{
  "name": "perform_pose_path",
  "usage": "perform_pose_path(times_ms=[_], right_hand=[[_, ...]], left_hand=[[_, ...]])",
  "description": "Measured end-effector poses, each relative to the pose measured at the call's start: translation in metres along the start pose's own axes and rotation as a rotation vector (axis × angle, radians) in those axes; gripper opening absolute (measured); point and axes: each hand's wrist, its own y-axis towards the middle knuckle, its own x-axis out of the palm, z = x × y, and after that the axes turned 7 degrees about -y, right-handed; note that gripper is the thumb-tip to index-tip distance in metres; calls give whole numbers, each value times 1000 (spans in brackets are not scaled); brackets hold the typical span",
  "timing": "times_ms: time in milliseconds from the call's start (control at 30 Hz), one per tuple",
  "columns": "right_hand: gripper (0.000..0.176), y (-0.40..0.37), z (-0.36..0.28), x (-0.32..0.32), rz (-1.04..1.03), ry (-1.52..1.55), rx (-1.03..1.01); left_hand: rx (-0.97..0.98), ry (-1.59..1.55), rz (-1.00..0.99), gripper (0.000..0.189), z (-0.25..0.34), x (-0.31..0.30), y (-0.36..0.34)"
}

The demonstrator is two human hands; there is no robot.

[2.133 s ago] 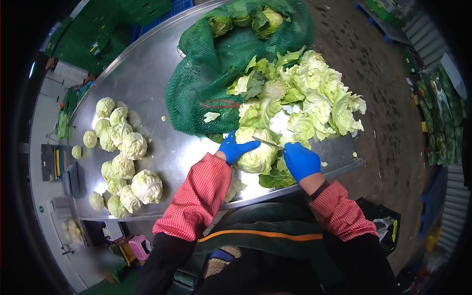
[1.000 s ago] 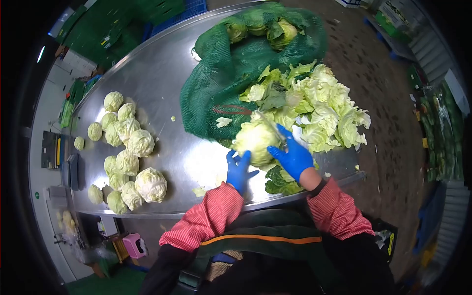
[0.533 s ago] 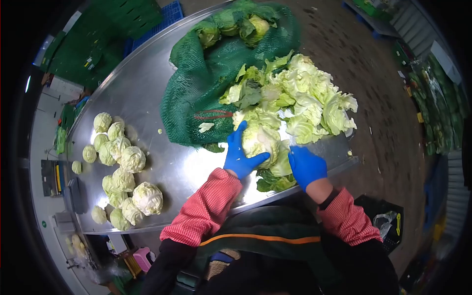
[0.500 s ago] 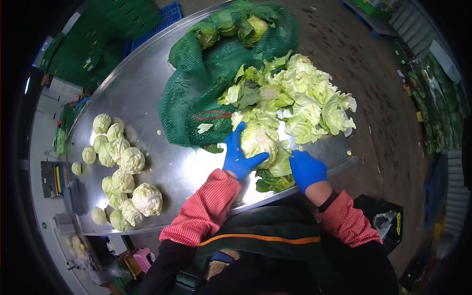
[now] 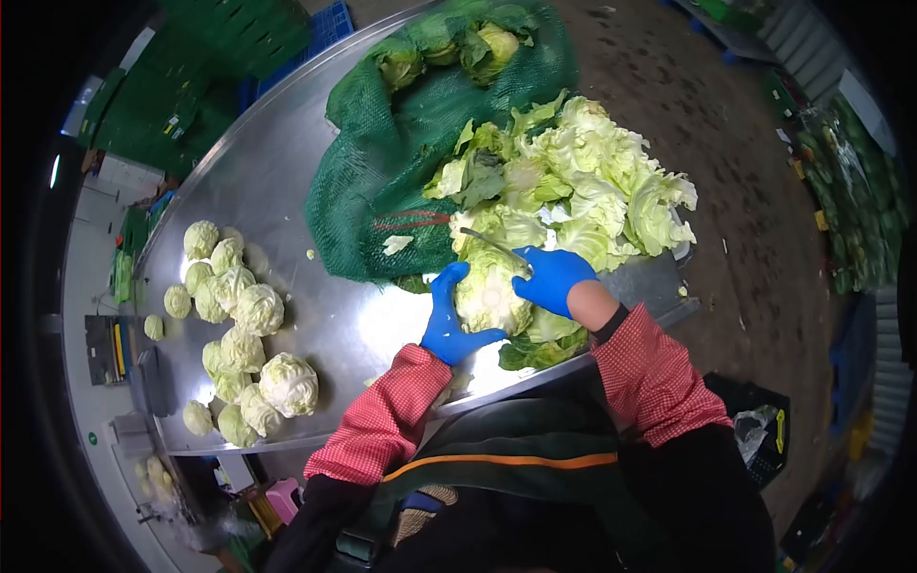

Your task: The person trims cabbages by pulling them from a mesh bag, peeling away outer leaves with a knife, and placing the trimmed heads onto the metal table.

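My left hand [image 5: 453, 320], in a blue glove, grips the left side of a pale green cabbage [image 5: 493, 302], with the thumb along its near side. The cabbage's cut stem end faces up. In my gloved right hand [image 5: 554, 279] is a knife [image 5: 492, 243], its thin blade pointing left across the far side of the cabbage. The knuckles of that hand are close to the cabbage; the knife's handle is hidden in the fist. Loose cabbage leaves [image 5: 602, 196] are heaped just beyond, and darker leaves [image 5: 540, 353] lie at the near right.
A green mesh sack [image 5: 368, 191] with several cabbages inside lies on the metal table [image 5: 287, 162]. Several trimmed cabbages [image 5: 287, 384] are grouped at the left. The table's rim [image 5: 659, 329] runs close in front of me. A black crate [image 5: 764, 458] stands at the lower right.
My right hand has moved up and left, bringing the knife from the cabbage's right side to its far side. My left hand has shifted slightly left and down along the cabbage.
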Motion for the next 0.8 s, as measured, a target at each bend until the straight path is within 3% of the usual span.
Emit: perform_pose_path(times_ms=[133,167,200,300,400,433,467,533,600,733,800], right_hand=[[41,21,20,14,98,-9,128],[32,26,36,23,133,187,153],[31,28,37,23,169,157,144],[30,29,44,33,279,176,193],[35,41,81,79,288,460,404],[57,48,95,99,287,422,307],[66,33,77,91,228,433,299],[85,-5,16,43,139,459,291],[100,-13,-4,46,121,231,224],[89,-21,30,83,105,489,217],[80,-30,51,96,109,463,293]], left_hand=[[84,110,14,111,2,4,-12],[123,167,17,112,2,5,-16],[153,227,15,113,0,4,-20],[98,45,87,111,-12,7,-26],[-48,-349,176,113,-19,9,-15],[-121,-491,236,112,4,17,-14],[-207,-629,289,113,16,22,-17],[-144,-377,285,113,5,23,-16],[-60,-146,278,113,-9,26,-14],[-151,-390,276,112,2,21,-12],[-189,-469,278,111,12,14,-6]])
